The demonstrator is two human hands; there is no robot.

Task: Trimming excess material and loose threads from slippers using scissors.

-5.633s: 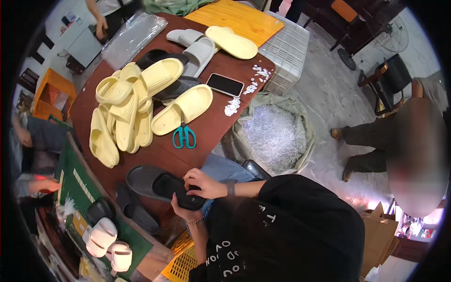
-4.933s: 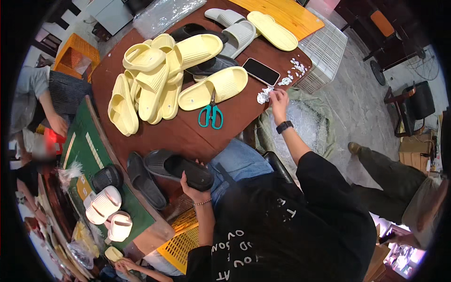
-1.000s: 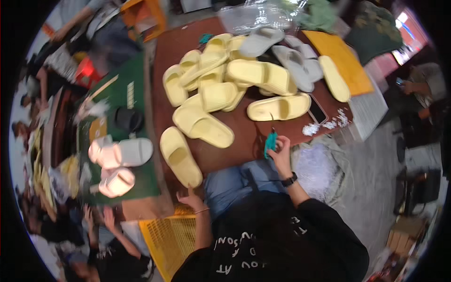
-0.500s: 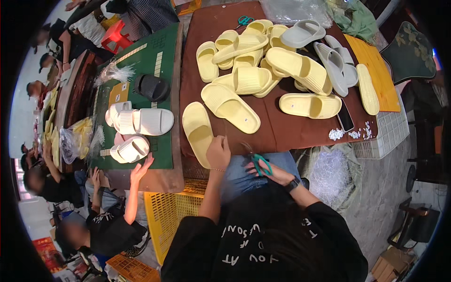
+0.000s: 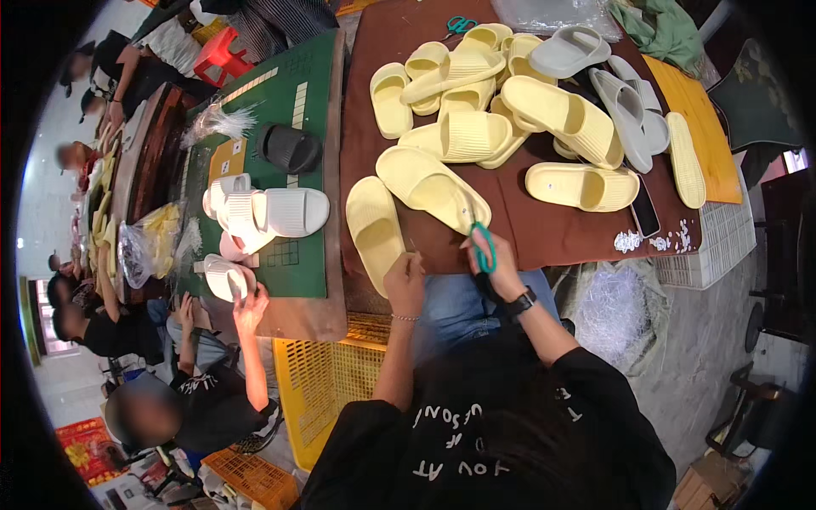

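Note:
My right hand (image 5: 505, 270) grips green-handled scissors (image 5: 483, 246), their tips at the near end of a yellow slide sandal (image 5: 416, 180). A small white label shows on that sandal by the tips. My left hand (image 5: 405, 275) is closed in a pinch at the near end of another yellow slide sandal (image 5: 371, 229); anything between its fingers is too small to make out. More yellow sandals (image 5: 463, 136) lie piled beyond, with grey sandals (image 5: 623, 110) to their right. A lone yellow sandal (image 5: 586, 187) rests right of the scissors.
A phone (image 5: 644, 212) and small white bits (image 5: 629, 241) lie at the brown table's (image 5: 510, 246) right. Other scissors (image 5: 460, 25) lie at the back. On the left green table (image 5: 297, 285), a co-worker's hand (image 5: 249, 309) touches a white sandal (image 5: 225, 277). A yellow crate (image 5: 293, 382) stands below.
My right hand has lifted the scissors from over my lap to the yellow sandal's near end. My left hand stays pinched beside the other sandal. The co-worker's hand has reached a white sandal.

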